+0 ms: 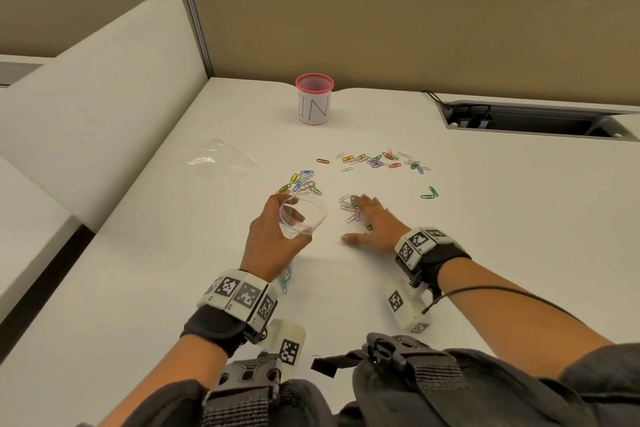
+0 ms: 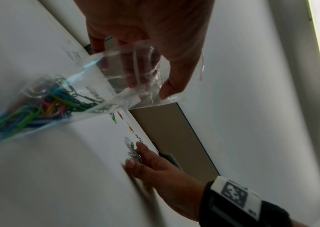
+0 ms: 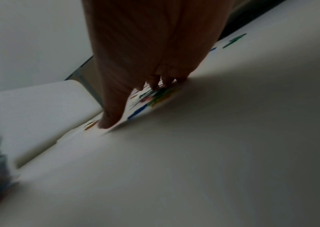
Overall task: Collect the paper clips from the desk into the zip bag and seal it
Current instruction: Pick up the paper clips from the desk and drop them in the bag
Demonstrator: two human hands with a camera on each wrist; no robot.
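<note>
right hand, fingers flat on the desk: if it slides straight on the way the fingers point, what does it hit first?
The right hand points up and left across the desk. First in line is the small heap of mostly silver paper clips at its fingertips, probably already touching. Beyond that, the colourful clip cluster; depth is unclear.

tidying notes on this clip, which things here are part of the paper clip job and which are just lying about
Part of the job:
- zip bag, held open by the left hand
- loose paper clips on the desk
- right hand, flat on a clip pile

Lying about:
- pink mesh cup
- spare clear bag
- cable tray
</note>
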